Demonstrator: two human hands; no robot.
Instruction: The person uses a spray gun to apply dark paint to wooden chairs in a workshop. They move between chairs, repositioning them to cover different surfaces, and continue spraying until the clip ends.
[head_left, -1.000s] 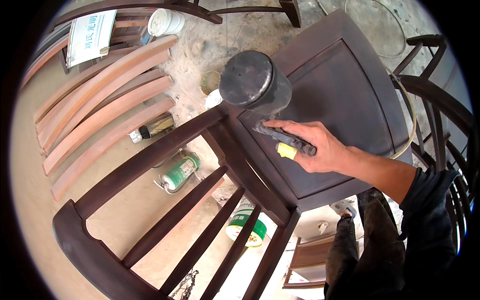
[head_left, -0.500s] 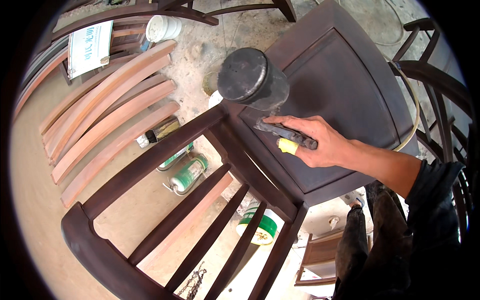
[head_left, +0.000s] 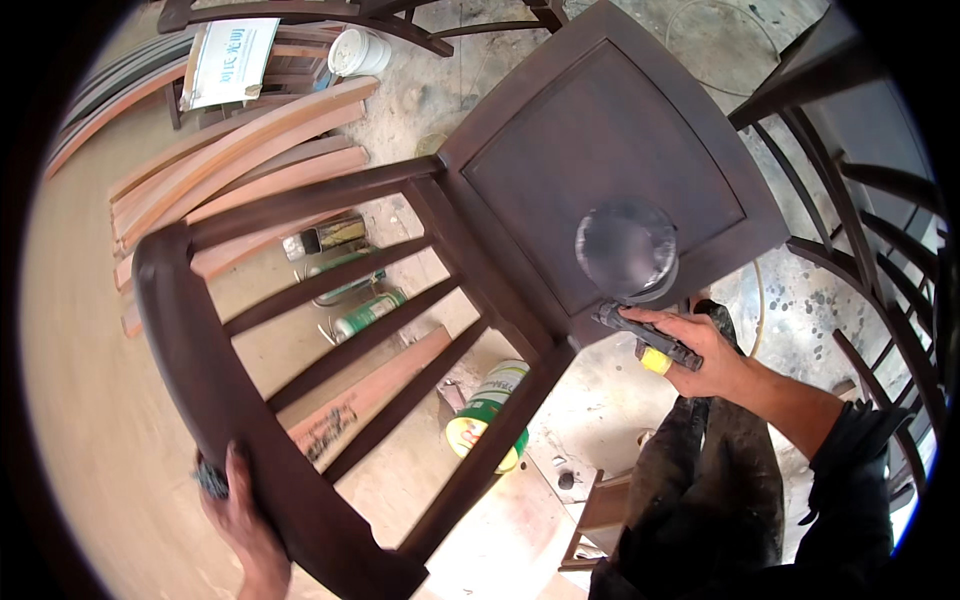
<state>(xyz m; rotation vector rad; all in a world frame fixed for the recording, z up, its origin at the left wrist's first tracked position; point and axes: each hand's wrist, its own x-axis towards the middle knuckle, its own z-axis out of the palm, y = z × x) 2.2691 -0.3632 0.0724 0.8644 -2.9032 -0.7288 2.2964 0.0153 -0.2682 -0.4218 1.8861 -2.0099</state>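
Observation:
A dark brown wooden chair (head_left: 590,160) leans across the view, its slatted back toward the lower left and its panelled seat at the upper right. My right hand (head_left: 708,352) is closed around a dark spray gun (head_left: 650,333) with a bit of yellow on it. The gun's round black cup (head_left: 625,245) hides part of the seat's near corner. At the lower left, my left hand (head_left: 245,530) grips the outer edge of the chair's top rail (head_left: 215,390). A dark, crumpled wad (head_left: 210,478) sits by its fingers, against the rail.
Curved bare-wood pieces (head_left: 240,150) lie stacked at left. Beneath the chair back are green-and-white cans (head_left: 490,410) and bottles (head_left: 368,313). A white bucket (head_left: 358,52) stands at the back. More dark chairs (head_left: 860,230) crowd the right side; a hose (head_left: 757,310) trails near the seat.
My left hand has come into view on the top rail. The chair has turned and shifted in view. My right hand and the spray gun have moved toward the seat's near corner.

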